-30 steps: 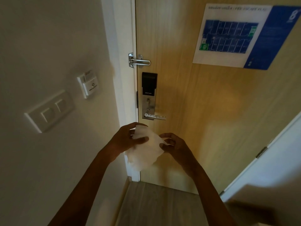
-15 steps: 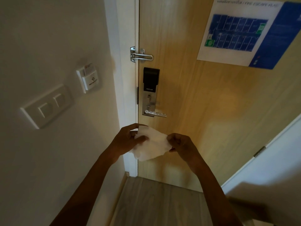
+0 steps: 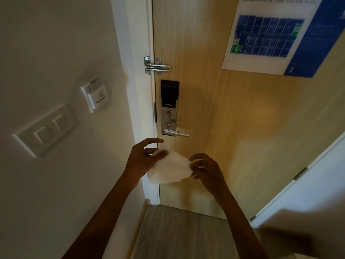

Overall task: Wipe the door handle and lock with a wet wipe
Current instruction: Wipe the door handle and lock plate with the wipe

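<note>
- White wet wipe [image 3: 169, 169] hangs crumpled in the air between both hands, below the door handle [image 3: 177, 133] and apart from it, in front of the door's lower left edge.
- Left grip [image 3: 143, 157] pinches the wipe's upper left corner, thumb on the front and fingers behind it, with the forefinger stretched out above.
- Right grip [image 3: 207, 171] pinches the wipe's right edge between thumb and curled fingertips.
- The silver lever handle points right at the bottom of the lock [image 3: 169, 107], a tall plate with a black top section and a metal lower part, set near the left edge of the door [image 3: 224, 128].
- Above the lock, a metal swing latch [image 3: 156, 67] spans the gap between door and white door frame [image 3: 138, 90].
- The door is pale wood grain; a blue and white fire escape plan [image 3: 270, 34] is fixed at its upper right.
- On the cream wall [image 3: 56, 43] left of the frame sit a key card holder [image 3: 96, 96] with a card in it and, lower left, a double light switch [image 3: 46, 129].
- A white panel [image 3: 308, 184] with a metal hinge on its edge slants in from the right.
- Grey wood-look floor [image 3: 177, 230] runs up to the door's bottom edge.
</note>
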`<state>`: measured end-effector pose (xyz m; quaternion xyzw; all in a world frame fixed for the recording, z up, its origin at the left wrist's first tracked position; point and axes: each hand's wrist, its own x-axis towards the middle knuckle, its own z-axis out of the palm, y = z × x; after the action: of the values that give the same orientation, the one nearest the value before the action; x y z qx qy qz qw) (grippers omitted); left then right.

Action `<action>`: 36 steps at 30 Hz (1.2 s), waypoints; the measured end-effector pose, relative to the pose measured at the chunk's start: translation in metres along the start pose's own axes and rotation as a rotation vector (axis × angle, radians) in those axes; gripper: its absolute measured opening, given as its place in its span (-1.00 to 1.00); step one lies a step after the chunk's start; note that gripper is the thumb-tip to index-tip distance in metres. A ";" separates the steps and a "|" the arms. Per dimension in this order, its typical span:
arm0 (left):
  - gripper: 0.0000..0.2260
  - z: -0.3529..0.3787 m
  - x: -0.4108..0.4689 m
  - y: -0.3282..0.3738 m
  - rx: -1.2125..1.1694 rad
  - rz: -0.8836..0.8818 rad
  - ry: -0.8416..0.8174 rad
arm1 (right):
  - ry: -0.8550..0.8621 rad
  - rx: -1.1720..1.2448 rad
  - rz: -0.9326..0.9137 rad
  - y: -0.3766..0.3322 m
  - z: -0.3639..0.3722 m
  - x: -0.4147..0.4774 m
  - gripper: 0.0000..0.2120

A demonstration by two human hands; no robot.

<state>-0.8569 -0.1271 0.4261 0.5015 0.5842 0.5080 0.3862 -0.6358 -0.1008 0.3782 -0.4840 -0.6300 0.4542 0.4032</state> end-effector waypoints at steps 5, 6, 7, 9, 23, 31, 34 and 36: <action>-0.77 0.012 0.003 0.005 0.007 -0.031 0.022 | 0.091 -0.070 -0.093 0.002 0.004 0.000 -0.84; -0.78 0.014 0.004 0.005 0.015 -0.043 0.032 | 0.100 -0.073 -0.113 0.003 0.005 -0.001 -0.83; -0.78 0.016 0.005 0.006 0.019 -0.054 0.036 | 0.108 -0.084 -0.136 0.003 0.006 -0.001 -0.82; -0.79 0.020 0.005 0.006 0.030 -0.058 0.025 | 0.121 -0.118 -0.184 0.002 0.009 -0.003 -0.79; -0.78 0.021 0.005 0.008 0.029 -0.007 -0.056 | 0.253 -0.147 -0.303 -0.017 0.031 0.003 -0.71; -0.81 0.013 0.009 0.006 0.058 0.032 -0.034 | 0.307 -0.163 -0.336 -0.017 0.035 0.008 -0.92; -0.79 0.010 0.011 0.003 0.045 0.020 -0.022 | 0.291 -0.161 -0.328 -0.019 0.036 0.010 -0.94; -0.79 0.008 0.011 0.002 0.045 0.025 -0.020 | 0.271 -0.163 -0.333 -0.020 0.039 0.010 -0.92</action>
<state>-0.8507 -0.1143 0.4273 0.5221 0.5854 0.4946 0.3743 -0.6795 -0.1004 0.3883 -0.4609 -0.6759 0.2601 0.5129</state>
